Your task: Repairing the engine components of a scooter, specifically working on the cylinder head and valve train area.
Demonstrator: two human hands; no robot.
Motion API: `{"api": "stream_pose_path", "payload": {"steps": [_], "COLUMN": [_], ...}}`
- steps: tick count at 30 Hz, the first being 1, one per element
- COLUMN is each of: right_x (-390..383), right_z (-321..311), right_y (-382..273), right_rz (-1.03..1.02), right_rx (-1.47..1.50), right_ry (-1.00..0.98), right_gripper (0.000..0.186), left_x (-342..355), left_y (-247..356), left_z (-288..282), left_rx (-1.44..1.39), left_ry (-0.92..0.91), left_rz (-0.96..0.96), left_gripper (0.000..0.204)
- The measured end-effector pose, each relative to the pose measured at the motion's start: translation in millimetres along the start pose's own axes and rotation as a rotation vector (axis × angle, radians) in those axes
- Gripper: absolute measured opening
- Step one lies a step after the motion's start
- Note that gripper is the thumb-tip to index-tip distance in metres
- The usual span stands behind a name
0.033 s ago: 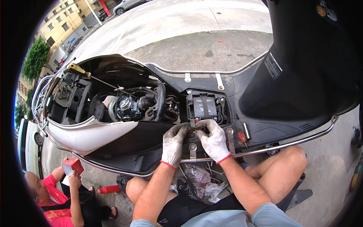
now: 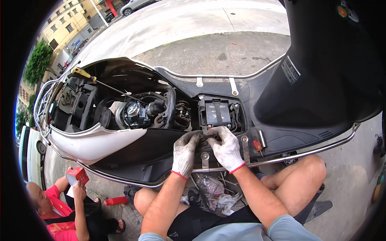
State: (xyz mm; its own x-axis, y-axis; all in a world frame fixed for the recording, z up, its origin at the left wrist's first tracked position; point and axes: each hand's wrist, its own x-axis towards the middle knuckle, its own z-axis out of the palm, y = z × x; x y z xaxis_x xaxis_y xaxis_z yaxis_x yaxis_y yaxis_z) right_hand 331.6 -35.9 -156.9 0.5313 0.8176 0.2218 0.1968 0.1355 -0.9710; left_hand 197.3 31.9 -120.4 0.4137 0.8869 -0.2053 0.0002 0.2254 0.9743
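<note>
My left hand (image 2: pixel 185 149) and my right hand (image 2: pixel 225 148) wear white work gloves with grey, soiled fingers and red cuffs. Between them, both sets of fingers pinch a small dark, brownish flat piece (image 2: pixel 208 137); its kind is too small to make out. They are just in front of the open battery bay in the scooter's floorboard, where a black battery (image 2: pixel 217 113) sits under a strap with cables beside it. The scooter (image 2: pixel 96 144) lies across my view, its engine (image 2: pixel 136 113) exposed to the left of the battery.
A long screwdriver (image 2: pixel 82 73) with a yellow handle lies across the engine opening. Right of my hands, a metal socket (image 2: pixel 262 139) and a red-handled tool (image 2: pixel 257 144) rest on the floorboard. A person (image 2: pixel 56 209) at lower left holds a red box (image 2: pixel 77 175). Crumpled plastic (image 2: pixel 211 185) lies below.
</note>
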Motion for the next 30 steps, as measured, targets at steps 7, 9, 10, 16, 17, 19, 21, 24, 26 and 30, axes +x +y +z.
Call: {"api": "stream_pose_path", "payload": {"steps": [7,9,10,16,17,19,21,24,26,30], "right_x": [7,6,5,1,1,0,0,2,1,-2], "right_z": [2,-2,-3,-7,-8,-10,-10,-14,-17,-19], "right_y": [4,7,8,9,9,8,6,4,2,8], "right_rz": [0.067,0.136,0.174,0.168,0.168,0.235,0.241,0.295,0.343,0.211], "right_rx": [0.136,0.276,0.318,0.269,0.268,0.366,0.374,0.386,0.390,0.335], "right_ry": [-0.086,-0.089,-0.087,-0.034,-0.033,-0.007,0.002,-0.006,-0.022,0.021], "right_gripper": [0.022,0.027,0.030,0.026,0.026,0.023,0.021,0.017,0.016,0.018], "left_x": [5,3,3,6,6,6,5,4,4,0], "left_y": [-5,2,4,-3,-2,1,1,-3,-5,2], "left_z": [-5,0,1,-4,-3,-1,0,1,1,5], "left_rx": [-0.021,-0.044,-0.066,-0.010,-0.010,-0.043,-0.015,0.053,0.093,0.220], "left_ry": [0.044,0.049,0.053,0.039,0.038,0.037,0.031,0.017,0.008,-0.020], "left_rz": [-0.021,-0.048,-0.075,-0.065,-0.065,-0.108,-0.098,-0.056,-0.023,0.005], "left_gripper": [0.027,0.027,0.027,0.031,0.031,0.031,0.031,0.030,0.029,0.026]}}
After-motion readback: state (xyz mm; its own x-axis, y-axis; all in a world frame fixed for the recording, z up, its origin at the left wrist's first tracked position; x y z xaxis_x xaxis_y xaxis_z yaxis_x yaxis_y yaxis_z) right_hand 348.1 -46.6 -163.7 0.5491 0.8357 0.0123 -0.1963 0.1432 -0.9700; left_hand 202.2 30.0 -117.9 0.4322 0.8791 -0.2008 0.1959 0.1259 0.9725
